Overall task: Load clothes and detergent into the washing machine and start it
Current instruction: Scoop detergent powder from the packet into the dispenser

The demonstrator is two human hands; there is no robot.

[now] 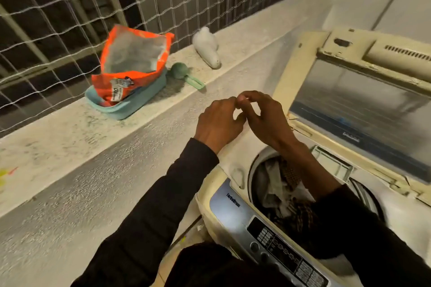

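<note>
There is a single view, from a wide-angle camera worn on the person's head, looking forward and steeply down. It stands right over the cream top-loading washing machine (291, 196), which fills the lower right of the picture, its raised transparent lid (363, 109) tilting toward the upper right edge. Straight lines bow toward the borders, as a wide lens gives. Left of and beyond the machine, the view takes in the speckled grey concrete ledge (70, 137) running diagonally, and above that ledge the netted window grille (58, 7). Both dark sleeves enter from the bottom edge, close to the lens.
</note>
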